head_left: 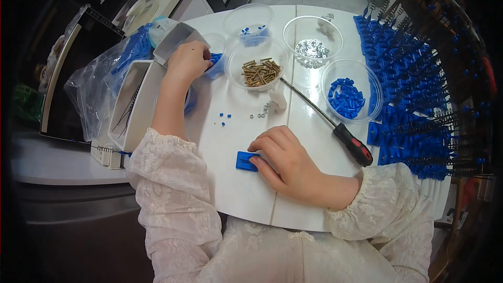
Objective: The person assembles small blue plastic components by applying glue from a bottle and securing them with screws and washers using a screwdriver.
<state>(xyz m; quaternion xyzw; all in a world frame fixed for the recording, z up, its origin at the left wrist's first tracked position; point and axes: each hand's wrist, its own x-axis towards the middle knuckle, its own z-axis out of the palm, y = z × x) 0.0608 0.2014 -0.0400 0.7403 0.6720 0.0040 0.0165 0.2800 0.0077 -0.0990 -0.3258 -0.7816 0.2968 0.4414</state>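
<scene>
My right hand [287, 165] pinches a small flat blue plastic piece [243, 161] against the white table, thumb and fingers closed on its right end. Farther off to the left, my left hand [189, 62] reaches over the rim of a clear tub [219, 42] that holds blue plastic parts [215, 58]. Its fingertips point down into the tub and are hidden, so I cannot see whether they grip anything. Between the hands lie a few tiny blue bits [222, 115] and several small metal nuts [258, 115].
Clear tubs hold brass-coloured screws [261, 72], metal nuts [313, 49], blue sleeves [346, 99] and small blue parts [253, 32]. A screwdriver [352, 144] lies diagonally on the right. Rows of blue pieces with black springs [403, 73] cover the right edge. White bins [131, 105] stand left.
</scene>
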